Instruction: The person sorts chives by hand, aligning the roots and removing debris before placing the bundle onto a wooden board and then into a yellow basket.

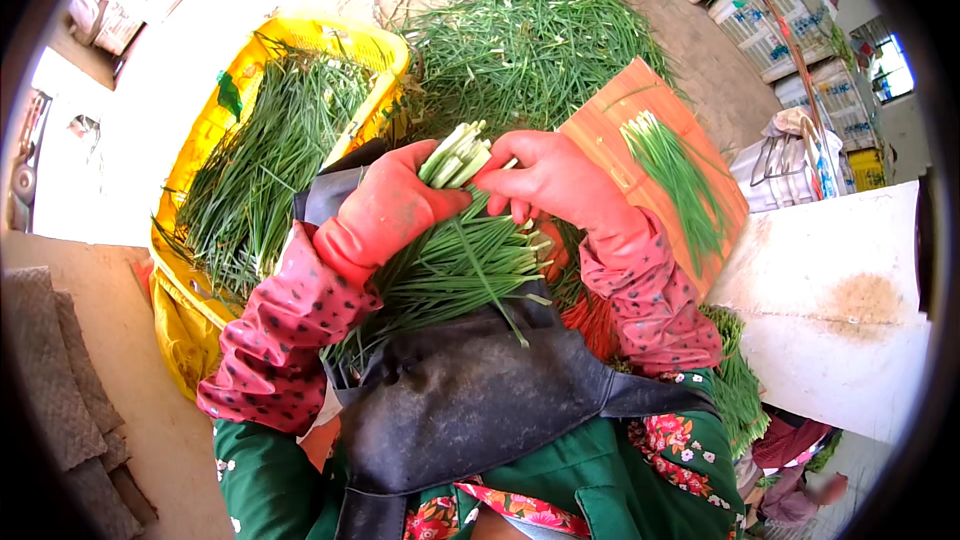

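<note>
My left hand [394, 199], in a coral rubber glove, is closed around a bundle of garlic chives [456, 157], its pale stem ends pointing up and away from me. At the right side of those ends, my gloved right hand [566, 176] pinches a stalk between thumb and forefinger. More garlic chives [480, 255] lie across my lap on a black apron [480, 390], below both hands, with their cut ends to the right. To the right, a smaller bunch of chives [679, 187] rests on a tilted wood-patterned board [596, 131].
A yellow plastic basket [394, 64] full of chives stands at left. Beyond my hands a large loose chive pile [540, 45] covers the floor. Red ties [589, 322] hang beside my right forearm. A stained white surface [825, 300] is at right; another person [787, 495] sits lower right.
</note>
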### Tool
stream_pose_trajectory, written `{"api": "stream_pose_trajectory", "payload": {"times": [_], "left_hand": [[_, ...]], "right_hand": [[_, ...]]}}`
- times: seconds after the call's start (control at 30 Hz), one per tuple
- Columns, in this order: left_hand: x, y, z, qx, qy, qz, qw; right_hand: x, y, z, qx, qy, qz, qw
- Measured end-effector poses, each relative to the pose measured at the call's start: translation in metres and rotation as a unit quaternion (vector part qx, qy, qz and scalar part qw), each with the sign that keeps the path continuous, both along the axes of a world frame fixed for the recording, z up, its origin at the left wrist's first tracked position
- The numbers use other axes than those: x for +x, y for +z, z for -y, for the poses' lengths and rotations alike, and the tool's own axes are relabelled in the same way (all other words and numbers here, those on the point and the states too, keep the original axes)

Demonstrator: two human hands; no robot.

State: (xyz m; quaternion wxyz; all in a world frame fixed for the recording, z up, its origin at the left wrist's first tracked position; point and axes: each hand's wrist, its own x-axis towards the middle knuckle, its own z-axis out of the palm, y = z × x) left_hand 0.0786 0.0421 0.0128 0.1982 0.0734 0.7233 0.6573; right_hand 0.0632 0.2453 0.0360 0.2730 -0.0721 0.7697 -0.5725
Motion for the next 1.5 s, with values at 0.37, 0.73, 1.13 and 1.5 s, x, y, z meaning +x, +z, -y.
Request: {"api": "stream_pose_trajectory", "payload": {"times": [0.37,0.73,1.13,1.5], "left_hand": [[-0.008,0.009,0.009,0.010,0.022,0.078,0.997],[0.015,0.031,0.012,-0.022,0.052,-0.070,0.996],[0.010,0.040,0.028,-0.059,0.024,0.071,0.995],[-0.003,-0.001,-0.015,-0.035,-0.014,0.026,0.999]], "right_hand": [[0.003,-0.018,0.007,-0.086,-0.064,-0.024,0.994],[0.001,0.013,0.031,-0.125,-0.039,-0.059,0.990],[-0.016,-0.123,-0.028,0.188,0.026,-0.178,0.966],[-0.006,-0.035,-0.007,-0.159,-0.027,-0.005,0.987]]}}
